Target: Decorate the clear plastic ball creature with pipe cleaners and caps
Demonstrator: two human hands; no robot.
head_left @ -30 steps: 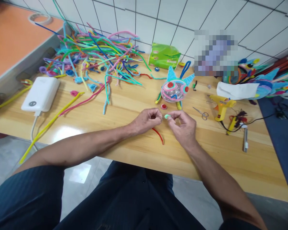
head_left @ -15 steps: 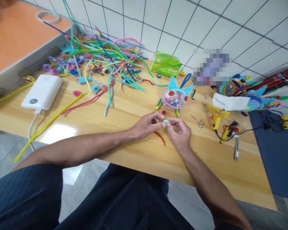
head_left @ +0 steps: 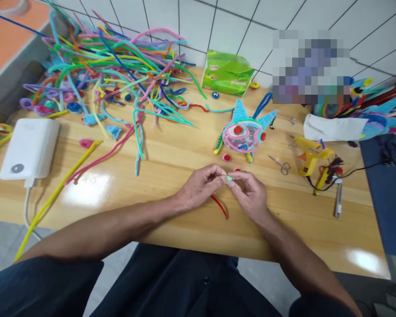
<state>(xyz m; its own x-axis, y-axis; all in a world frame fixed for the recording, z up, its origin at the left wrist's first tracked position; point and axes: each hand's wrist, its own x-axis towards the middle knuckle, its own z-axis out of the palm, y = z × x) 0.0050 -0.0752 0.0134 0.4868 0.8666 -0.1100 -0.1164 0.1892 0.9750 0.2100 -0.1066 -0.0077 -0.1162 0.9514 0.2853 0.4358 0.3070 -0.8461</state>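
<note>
Over the near middle of the table, my left hand (head_left: 203, 186) and my right hand (head_left: 250, 192) meet at the fingertips. Both pinch a small light-green piece (head_left: 229, 178), which looks like coiled pipe cleaner and is partly covered by the fingers. A red pipe cleaner (head_left: 220, 207) lies on the wood just below my left hand. Beyond the hands stands a clear round creature (head_left: 243, 135) with light-blue pointed ears and red-and-pink eyes. A small red-and-pink coil (head_left: 226, 157) rests in front of it, and another red coil (head_left: 237, 170) shows just above my right fingers.
A tangle of pipe cleaners (head_left: 119, 66) covers the back left. A white power bank (head_left: 29, 147) with a cable sits at left. Small scissors (head_left: 280, 165), a yellow glue gun (head_left: 312, 154) and a utility knife (head_left: 338, 200) lie right. A green packet (head_left: 227, 72) leans by the wall.
The camera view has shifted closer, and the second red coil now shows above my right fingers. Both hands keep their pinch on the green piece.
</note>
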